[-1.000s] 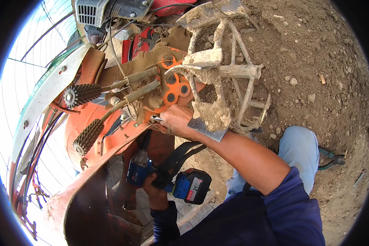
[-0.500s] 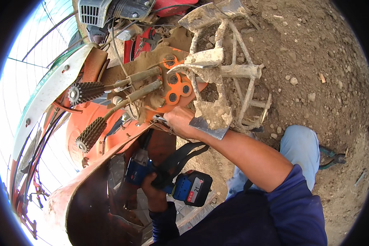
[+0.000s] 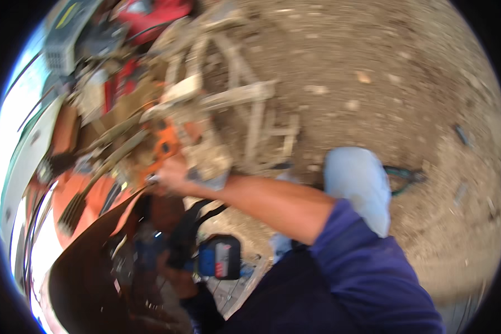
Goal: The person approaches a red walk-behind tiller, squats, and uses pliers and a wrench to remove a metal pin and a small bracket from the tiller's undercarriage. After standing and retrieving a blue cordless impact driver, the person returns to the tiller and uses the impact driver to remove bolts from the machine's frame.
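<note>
My left hand (image 3: 175, 274) is closed around the grip of a blue cordless impact wrench (image 3: 207, 260). Its battery and black strap show plainly, while its nose is dark and blurred under a curved orange metal guard (image 3: 75, 267). Stretched across to the machine, my right hand (image 3: 173, 175) is closed by the guard's upper edge. A small silver metal tool (image 3: 152, 179) sticks out at its fingers; motion blur hides its exact kind. Just above that hand is the orange plate (image 3: 166, 146) with round bolt holes, beside the muddy bladed tiller wheel (image 3: 211, 158).
Two levers with ribbed black grips (image 3: 72, 214) stand left of the plate. A red and grey engine part (image 3: 153, 19) lies beyond. Green-handled pliers (image 3: 406, 175) rest on the soil past my knee (image 3: 357, 186). Stones are scattered over the brown ground (image 3: 339, 67).
The whole view has swung right, so the machine and both hands sit further left, with blur. Both hands keep their holds, the left on the impact wrench, the right at the plate.
</note>
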A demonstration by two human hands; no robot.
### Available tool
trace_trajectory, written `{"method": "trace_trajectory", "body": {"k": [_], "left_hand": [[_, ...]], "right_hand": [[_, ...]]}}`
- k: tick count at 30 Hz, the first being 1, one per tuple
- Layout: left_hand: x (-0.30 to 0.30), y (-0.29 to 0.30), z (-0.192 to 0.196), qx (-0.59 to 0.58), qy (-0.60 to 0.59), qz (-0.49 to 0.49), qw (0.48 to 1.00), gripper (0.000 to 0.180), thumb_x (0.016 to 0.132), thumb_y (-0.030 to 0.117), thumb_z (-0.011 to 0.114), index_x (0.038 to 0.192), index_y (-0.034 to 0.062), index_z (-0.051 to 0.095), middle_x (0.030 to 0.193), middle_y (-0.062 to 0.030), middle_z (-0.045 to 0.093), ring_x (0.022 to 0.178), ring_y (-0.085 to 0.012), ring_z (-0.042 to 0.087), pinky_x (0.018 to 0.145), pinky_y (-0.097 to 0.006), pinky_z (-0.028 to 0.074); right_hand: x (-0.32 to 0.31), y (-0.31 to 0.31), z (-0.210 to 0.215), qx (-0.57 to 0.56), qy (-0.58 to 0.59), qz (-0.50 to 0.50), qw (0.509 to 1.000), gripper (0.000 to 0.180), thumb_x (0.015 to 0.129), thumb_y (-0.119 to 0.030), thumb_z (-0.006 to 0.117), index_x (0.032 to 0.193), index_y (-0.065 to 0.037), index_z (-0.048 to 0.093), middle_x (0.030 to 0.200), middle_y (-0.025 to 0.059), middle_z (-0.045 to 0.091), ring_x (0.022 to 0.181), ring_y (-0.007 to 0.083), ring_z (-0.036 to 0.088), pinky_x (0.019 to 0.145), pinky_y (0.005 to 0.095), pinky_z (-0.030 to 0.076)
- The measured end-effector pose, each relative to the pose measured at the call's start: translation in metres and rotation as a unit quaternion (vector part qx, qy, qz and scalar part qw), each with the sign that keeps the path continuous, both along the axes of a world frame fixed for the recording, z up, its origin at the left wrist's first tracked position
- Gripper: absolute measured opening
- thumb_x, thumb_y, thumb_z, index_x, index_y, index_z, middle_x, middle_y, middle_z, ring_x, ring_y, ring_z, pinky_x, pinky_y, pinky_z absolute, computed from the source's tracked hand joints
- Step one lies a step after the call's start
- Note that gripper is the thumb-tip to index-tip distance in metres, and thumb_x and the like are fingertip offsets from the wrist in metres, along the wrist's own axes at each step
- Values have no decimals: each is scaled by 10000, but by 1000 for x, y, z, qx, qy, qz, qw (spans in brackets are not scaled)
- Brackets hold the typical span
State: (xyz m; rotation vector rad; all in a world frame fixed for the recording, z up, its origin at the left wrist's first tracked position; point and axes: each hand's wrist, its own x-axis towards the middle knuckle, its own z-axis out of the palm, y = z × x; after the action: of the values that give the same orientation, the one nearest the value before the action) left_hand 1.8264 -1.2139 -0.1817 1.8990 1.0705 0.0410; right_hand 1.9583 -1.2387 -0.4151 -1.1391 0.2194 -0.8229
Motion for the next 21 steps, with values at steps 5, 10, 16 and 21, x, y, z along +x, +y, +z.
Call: {"method": "trace_trajectory", "body": {"k": [5, 10, 16, 21], "left_hand": [[15, 5, -62, -85, -4, -37, 996, 587, 833, 200, 651, 1371, -28, 607, 1333, -229, 675, 1240, -412, 654, 1084, -556, 532], [31, 16, -91, -81, 3, -46, 996, 603, 830, 202, 655, 1384, -28, 599, 1338, -228, 672, 1245, -412, 652, 1083, -559, 532], [45, 20, -104, -84, 19, -59, 995, 622, 827, 206, 659, 1400, -27, 590, 1344, -228, 670, 1252, -413, 649, 1082, -563, 533], [48, 26, -105, -81, 21, -66, 994, 639, 824, 208, 663, 1413, -27, 582, 1349, -228, 668, 1258, -414, 647, 1081, -566, 533]], "right_hand": [[25, 92, 1, 5, 31, 340, 940, 180, 884, -289, 717, 789, -141, 677, 667, 132, 574, 683, 288, 623, 699, 439, 500], [42, 132, 3, 5, 65, 344, 937, 184, 867, -263, 708, 769, -110, 677, 697, 153, 622, 677, 268, 633, 668, 411, 509], [29, 48, 2, -46, 58, 313, 947, 229, 803, -218, 716, 686, -26, 676, 680, 200, 643, 622, 337, 641, 573, 437, 498], [18, 3, 2, -144, 45, 335, 930, 185, 808, -197, 678, 738, -29, 705, 680, 178, 648, 637, 324, 646, 588, 442, 490]]}}
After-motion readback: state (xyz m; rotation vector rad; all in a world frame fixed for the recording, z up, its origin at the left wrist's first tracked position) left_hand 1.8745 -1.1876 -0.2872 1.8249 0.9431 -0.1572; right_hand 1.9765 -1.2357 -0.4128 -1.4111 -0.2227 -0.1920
